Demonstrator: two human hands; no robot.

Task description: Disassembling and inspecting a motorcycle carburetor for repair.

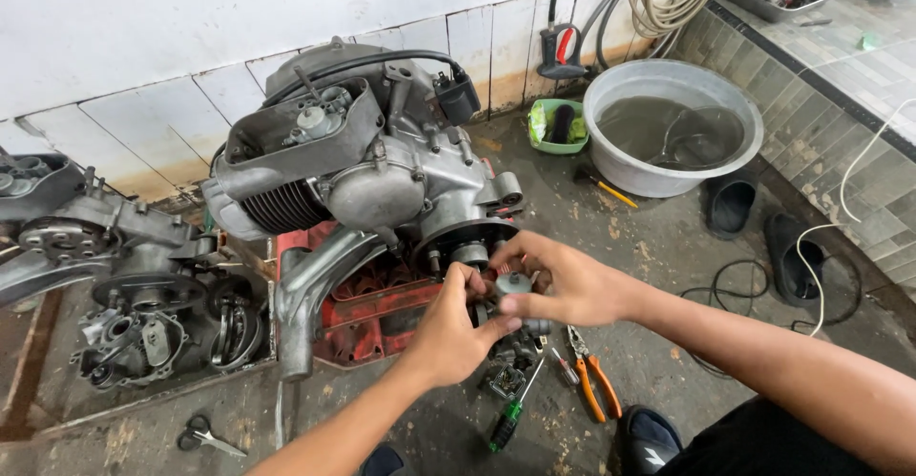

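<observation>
Both hands meeting in front of the grey engine [372, 166] standing on a red crate [382, 309] on the concrete floor [649, 247]. Left hand [456, 328] closing its fingers around a small round metal part [512, 285], gripping it from below; right hand [563, 280] pinching the same part from above and the side, fingertips curling over it. Part hovering just beside the engine's round hub [469, 247], low on its right side.

No packages or labels showing clearly; only a small green tub [556, 125] sitting against the tiled wall, holding a dark object, and a red-and-black handle [563, 51] leaning on the wall above it.

Lying on the floor just below the hands: orange-handled pliers [592, 376], a green-handled screwdriver [508, 419] and a cluster of small dark metal pieces [510, 366]. Scissors [205, 435] lying well apart at lower left. Dismantled engine casings [124, 285] crowding the left side. Grey basin [673, 123] of murky water standing at upper right, black sandals [763, 228] and looping cables [811, 266] nearby. Engine bulk blocking the view behind the hub.
</observation>
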